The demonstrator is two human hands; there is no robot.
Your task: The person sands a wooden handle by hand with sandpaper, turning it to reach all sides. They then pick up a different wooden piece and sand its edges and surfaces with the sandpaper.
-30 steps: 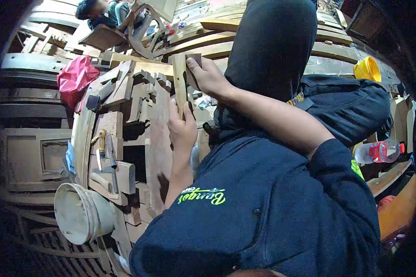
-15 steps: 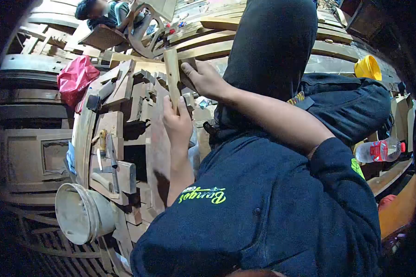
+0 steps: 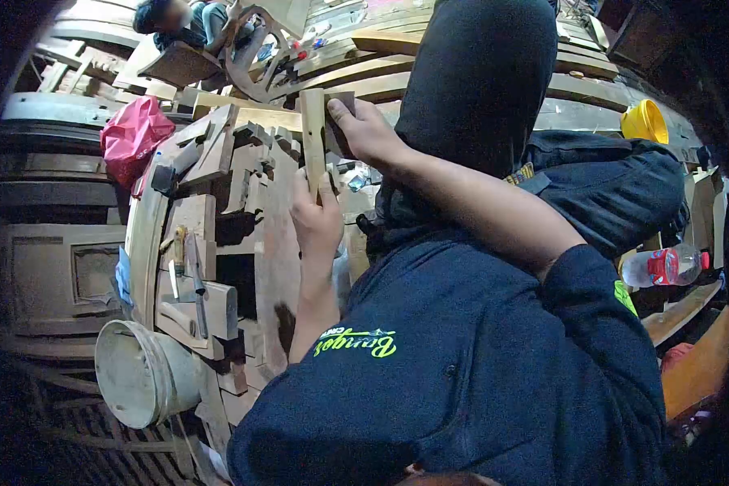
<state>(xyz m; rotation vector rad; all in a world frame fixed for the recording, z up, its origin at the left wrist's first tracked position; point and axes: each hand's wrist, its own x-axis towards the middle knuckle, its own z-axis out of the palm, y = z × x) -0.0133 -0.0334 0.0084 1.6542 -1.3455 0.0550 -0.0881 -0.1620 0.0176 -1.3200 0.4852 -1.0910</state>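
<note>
My left hand (image 3: 319,219) is closed round the lower end of a pale wooden strip (image 3: 313,130), which stands nearly upright in view. Against the strip's right side, my right hand (image 3: 371,136) grips a thin, dark brown flat piece (image 3: 338,121) that looks like sandpaper. The thumb lies over its near face, and the other fingers are mostly hidden. Both hands are beside my raised knee, above a wooden work surface.
A knife (image 3: 194,263), a hammer (image 3: 178,317) and wood blocks lie on the bench at left. Around it are a white bucket (image 3: 130,377) and a pink bag (image 3: 135,139). At right are a water bottle (image 3: 664,266) and yellow bucket (image 3: 646,121). Another person (image 3: 188,32) sits at the far left.
Both hands, the wooden strip and the brown piece have shifted slightly right. The strip is more upright, and more of the brown piece shows beside it.
</note>
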